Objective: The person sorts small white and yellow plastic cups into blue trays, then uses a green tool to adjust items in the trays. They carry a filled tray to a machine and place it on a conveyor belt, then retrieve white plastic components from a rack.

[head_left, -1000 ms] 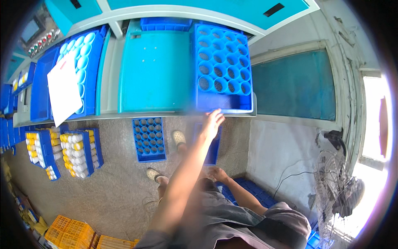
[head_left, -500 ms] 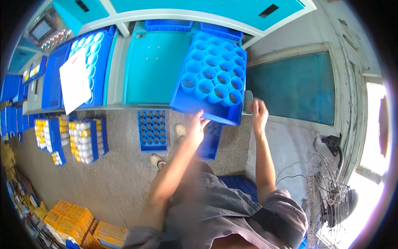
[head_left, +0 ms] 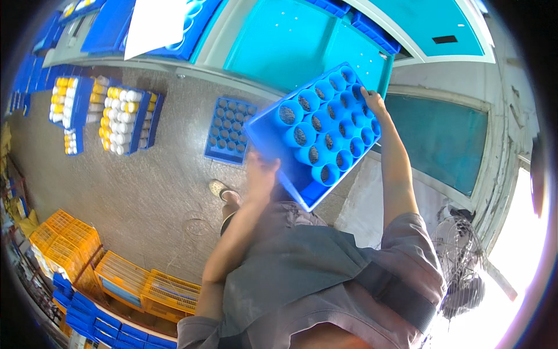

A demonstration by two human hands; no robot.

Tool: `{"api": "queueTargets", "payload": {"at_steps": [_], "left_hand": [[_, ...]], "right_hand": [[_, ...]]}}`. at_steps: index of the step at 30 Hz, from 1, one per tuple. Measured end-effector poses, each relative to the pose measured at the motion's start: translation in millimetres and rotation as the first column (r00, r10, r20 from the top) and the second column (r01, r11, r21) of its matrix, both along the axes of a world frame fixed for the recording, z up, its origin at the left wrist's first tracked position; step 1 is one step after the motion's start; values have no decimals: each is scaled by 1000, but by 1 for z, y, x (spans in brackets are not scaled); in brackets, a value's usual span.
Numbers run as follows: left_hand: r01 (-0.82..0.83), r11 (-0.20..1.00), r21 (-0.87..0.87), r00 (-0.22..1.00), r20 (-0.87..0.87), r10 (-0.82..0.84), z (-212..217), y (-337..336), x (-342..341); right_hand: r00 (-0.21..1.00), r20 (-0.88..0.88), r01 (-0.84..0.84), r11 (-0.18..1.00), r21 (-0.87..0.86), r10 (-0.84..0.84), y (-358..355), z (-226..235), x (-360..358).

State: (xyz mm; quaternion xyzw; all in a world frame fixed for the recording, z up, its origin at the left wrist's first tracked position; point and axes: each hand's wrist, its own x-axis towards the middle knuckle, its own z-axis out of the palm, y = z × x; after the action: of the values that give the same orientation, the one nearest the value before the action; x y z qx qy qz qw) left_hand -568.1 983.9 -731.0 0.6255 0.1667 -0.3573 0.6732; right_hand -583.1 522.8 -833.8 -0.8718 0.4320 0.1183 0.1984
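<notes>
Right hand point(head_left: 375, 102): pinched your blue rectangular plastic tray point(head_left: 274, 146)
Left hand point(head_left: 261, 173): blurred; grip couldn't be told
Tray: had swung diagonally toward you
White paper sheet point(head_left: 154, 26): looked unreadable

Shone bright from the right, burning out to white beside the fan point(head_left: 465, 291). Bleached the paper point(head_left: 152, 26), left the floor point(head_left: 157, 192) dimmer. Smeared the left hand point(head_left: 261, 173) and the tray point(head_left: 286, 157) beside it with blur. Bent straight edges toward a dark rim, purple-fringed at right.

No readable texts, labels or brands; no legible numbers or signs
</notes>
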Motion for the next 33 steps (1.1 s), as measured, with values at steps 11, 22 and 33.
{"api": "queueTargets", "payload": {"at_steps": [11, 22, 33], "left_hand": [[-126, 958, 258, 944, 328, 35, 34, 322, 25], [-542, 634, 551, 840, 336, 426, 122, 574, -62], [-610, 404, 682, 743, 316, 590, 82, 705, -1]], "right_hand": [[974, 83, -224, 941, 255, 210, 321, 105, -18], [614, 221, -789, 596, 148, 758, 631, 159, 114], [311, 113, -950, 306, 64, 944, 859, 135, 278]]}}
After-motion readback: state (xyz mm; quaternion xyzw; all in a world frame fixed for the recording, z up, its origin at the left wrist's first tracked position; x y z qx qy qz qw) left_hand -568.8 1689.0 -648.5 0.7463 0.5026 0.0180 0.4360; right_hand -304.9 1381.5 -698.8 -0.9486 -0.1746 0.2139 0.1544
